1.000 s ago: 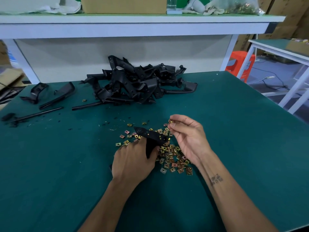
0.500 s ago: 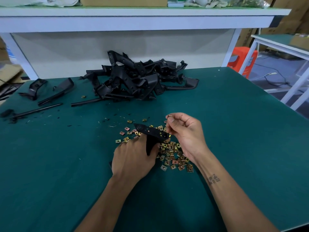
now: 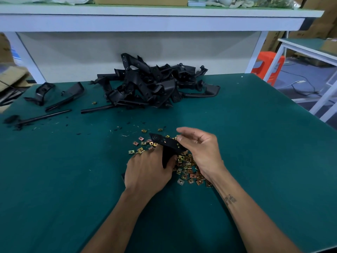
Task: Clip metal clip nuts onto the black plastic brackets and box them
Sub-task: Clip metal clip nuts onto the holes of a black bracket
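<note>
My left hand grips a black plastic bracket by its lower leg and holds it just above the green table. My right hand is at the bracket's right end, thumb and fingertips pinching a clip nut against its edge; only a sliver of gold shows there. Under and around both hands lies a scatter of several gold clip nuts. A heap of black brackets sits at the back of the table.
Loose black parts and a thin black rod lie at the back left. A white shelf carrying a cardboard box runs above the table's far edge. An orange stool stands past the right corner.
My right hand has come down from above the pile with the clip nut to the bracket's right end. My left hand has kept the bracket nearly still.
</note>
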`<state>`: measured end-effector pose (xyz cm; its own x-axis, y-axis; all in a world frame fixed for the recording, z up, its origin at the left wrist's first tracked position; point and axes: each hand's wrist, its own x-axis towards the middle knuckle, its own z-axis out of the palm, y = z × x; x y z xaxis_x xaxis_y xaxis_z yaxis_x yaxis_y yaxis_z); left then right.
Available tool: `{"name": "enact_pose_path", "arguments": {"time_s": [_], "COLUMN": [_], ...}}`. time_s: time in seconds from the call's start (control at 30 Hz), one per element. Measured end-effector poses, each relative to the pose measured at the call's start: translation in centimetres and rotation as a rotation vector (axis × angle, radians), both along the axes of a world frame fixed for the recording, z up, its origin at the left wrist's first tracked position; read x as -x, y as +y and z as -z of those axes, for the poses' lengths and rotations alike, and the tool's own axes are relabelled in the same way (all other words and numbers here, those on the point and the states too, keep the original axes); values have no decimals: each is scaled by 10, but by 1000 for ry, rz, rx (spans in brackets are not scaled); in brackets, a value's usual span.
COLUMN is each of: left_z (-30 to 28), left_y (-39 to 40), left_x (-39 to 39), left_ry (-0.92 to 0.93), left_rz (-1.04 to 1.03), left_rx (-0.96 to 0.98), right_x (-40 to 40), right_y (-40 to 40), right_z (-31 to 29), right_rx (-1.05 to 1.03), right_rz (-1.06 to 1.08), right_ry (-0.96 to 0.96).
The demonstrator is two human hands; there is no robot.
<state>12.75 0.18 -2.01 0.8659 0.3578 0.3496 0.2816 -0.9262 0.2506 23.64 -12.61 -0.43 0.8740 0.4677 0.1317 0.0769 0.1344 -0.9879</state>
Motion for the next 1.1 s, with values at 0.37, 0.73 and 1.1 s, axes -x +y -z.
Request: {"name": "enact_pose_path", "arguments": {"time_s": [0.37, 0.73, 1.1], "left_z": [6, 8, 9], "left_y": [2, 3, 4], "left_x": [-3, -5, -6], "left_ry": [38, 50, 14], "left_rz": [-13, -18, -20], "left_rx": [-22, 5, 11], "right_x": [-1, 4, 18], "right_y": [-2, 0, 14], "right_z": [0, -2, 5], "right_rx": [-11, 9, -102], "right_rz": [26, 59, 225], "right_ry": [45, 53, 189]}}
